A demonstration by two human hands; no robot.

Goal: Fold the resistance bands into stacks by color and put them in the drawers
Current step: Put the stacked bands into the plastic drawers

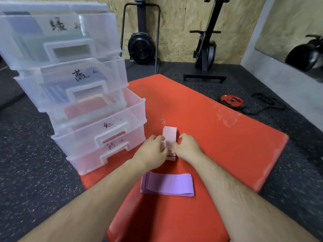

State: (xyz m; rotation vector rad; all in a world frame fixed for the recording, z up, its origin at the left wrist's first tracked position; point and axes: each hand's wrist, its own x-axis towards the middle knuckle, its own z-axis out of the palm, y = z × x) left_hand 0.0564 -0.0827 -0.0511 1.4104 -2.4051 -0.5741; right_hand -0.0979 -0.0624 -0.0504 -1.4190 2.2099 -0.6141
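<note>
A folded stack of pink resistance bands (169, 135) lies on the red mat (218, 137) just right of the drawers. My left hand (152, 151) grips its left side and my right hand (187, 148) grips its right side, so most of the stack is hidden. A flat stack of purple bands (167, 185) lies closer to me, between my forearms. The clear plastic drawer unit (78, 95) stands at the mat's left edge, its drawers pulled out stepwise. Red bands show in the third drawer (97, 109), blue bands in the second.
Dark speckled rubber floor surrounds the mat. A red weight plate (231, 100) and a black strap (267, 102) lie on the floor to the right. Exercise machines (206, 49) stand against the wooden back wall.
</note>
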